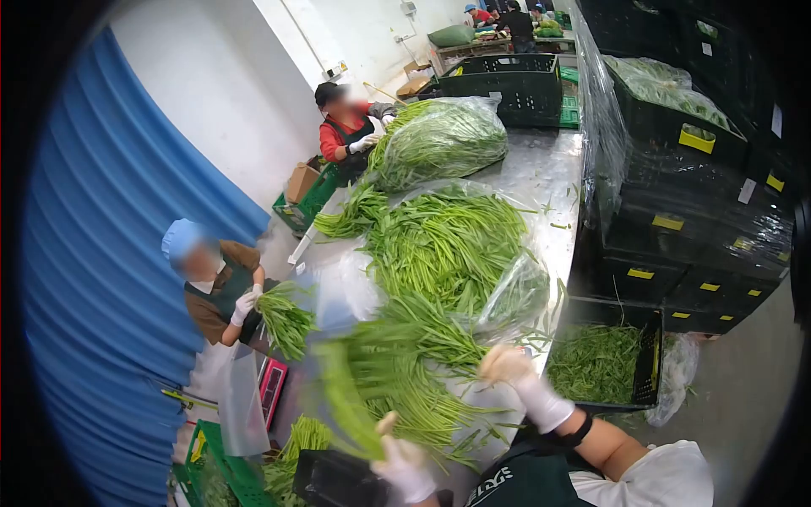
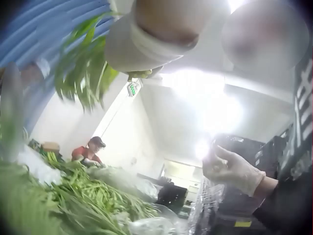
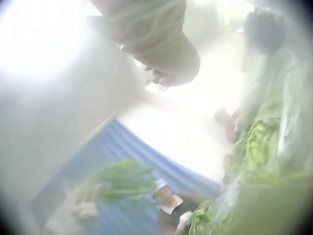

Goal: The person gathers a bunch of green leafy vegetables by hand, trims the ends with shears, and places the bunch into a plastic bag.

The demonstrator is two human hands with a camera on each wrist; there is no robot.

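Note:
In the head view my gloved left hand (image 1: 404, 466) grips a bunch of long-stemmed leafy greens (image 1: 342, 397), blurred by motion, at the near left of the table. The left wrist view has the same bunch (image 2: 85, 66) hanging beside the glove. My gloved right hand (image 1: 515, 373) is near the table's right edge with fingers loosely bent; nothing shows in it. From the left wrist camera this right hand (image 2: 232, 171) appears raised. Between my hands lie loose greens (image 1: 414, 389), and beyond them a large heap (image 1: 448, 245) spills from a clear plastic bag (image 1: 515, 291).
At left, a person in a blue cap (image 1: 215, 279) holds another bunch (image 1: 285, 319); a person in red (image 1: 351, 127) works farther back. A pink-red scale (image 1: 272, 384) and a green crate (image 1: 211, 460) are near left. Stacked black crates (image 1: 676, 220) line the right side.

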